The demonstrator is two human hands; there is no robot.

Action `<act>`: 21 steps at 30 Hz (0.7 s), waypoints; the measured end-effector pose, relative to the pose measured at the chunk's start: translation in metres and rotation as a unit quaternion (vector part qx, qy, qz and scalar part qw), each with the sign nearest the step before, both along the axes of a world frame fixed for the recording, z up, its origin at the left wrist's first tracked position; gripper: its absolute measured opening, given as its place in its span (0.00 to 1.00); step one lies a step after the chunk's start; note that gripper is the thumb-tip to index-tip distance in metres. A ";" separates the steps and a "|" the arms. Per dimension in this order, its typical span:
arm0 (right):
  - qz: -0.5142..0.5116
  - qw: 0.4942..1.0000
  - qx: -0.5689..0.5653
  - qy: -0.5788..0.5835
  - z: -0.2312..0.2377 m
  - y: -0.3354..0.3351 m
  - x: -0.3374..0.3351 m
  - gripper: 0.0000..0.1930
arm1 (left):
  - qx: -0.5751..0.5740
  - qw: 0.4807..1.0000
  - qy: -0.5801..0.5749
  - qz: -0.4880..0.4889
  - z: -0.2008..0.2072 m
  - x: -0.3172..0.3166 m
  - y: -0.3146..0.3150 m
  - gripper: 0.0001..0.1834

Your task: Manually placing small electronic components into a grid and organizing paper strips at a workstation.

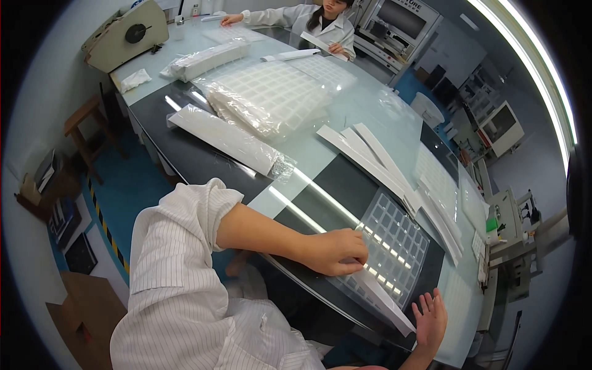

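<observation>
"How are the hands being held?"

"They are being held apart. The left hand [336, 251] is being held with its fingers curled over one end of a white strip [387, 302]; whether the strip is being gripped or only pressed cannot be told, as the fingertips are being hidden. The right hand [431, 320] is being held with fingers spread, just beside the strip's other end, and nothing is being grasped by it."

"What materials are being seen around them?"

"Between the hands and just beyond, a clear tray [398, 243] is being shown: thin, glossy, moulded into rows of square pockets (bright glints are being thrown back by many of them). It is being supported by a smooth dark surface [333, 188]. Beyond the left hand, a long white packet [225, 140] is being wrapped by crinkled film, and farther off, pocketed sheets [265, 89] are being enclosed by loose, shiny plastic. Beyond both hands, flat white strips [370, 160] are being fanned out, their ends overlapping."

"And the strip by the hands, how is it being presented?"

"As a long, narrow, straight-edged piece, plain white and opaque. It is being laid slantwise between the hands, over the tray's near part, with pockets being seen on either side."
</observation>
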State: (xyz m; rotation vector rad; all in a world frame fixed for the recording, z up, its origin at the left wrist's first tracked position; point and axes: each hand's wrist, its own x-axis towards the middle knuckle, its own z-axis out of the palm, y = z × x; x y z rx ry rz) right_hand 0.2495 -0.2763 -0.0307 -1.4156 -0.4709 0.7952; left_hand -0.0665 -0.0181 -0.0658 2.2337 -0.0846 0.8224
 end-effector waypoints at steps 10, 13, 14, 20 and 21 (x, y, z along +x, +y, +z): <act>0.057 0.986 -0.156 -0.023 0.028 0.048 0.004 0.25 | -0.003 1.000 -0.005 -0.002 0.000 -0.003 0.008 0.06; 0.050 0.981 -0.183 -0.047 0.015 0.064 0.016 0.20 | -0.076 0.996 0.038 0.031 0.003 -0.002 0.011 0.07; 0.045 0.981 -0.182 -0.049 0.011 0.070 0.018 0.20 | -0.075 0.996 0.036 0.027 0.003 -0.003 0.011 0.07; 0.128 0.908 -0.248 -0.313 -0.003 0.087 -0.008 0.07 | -0.075 0.996 0.042 0.020 0.006 -0.006 0.010 0.07; 0.131 0.909 -0.255 -0.302 0.002 0.088 -0.019 0.06 | -0.073 0.996 0.043 0.026 0.007 -0.005 0.009 0.07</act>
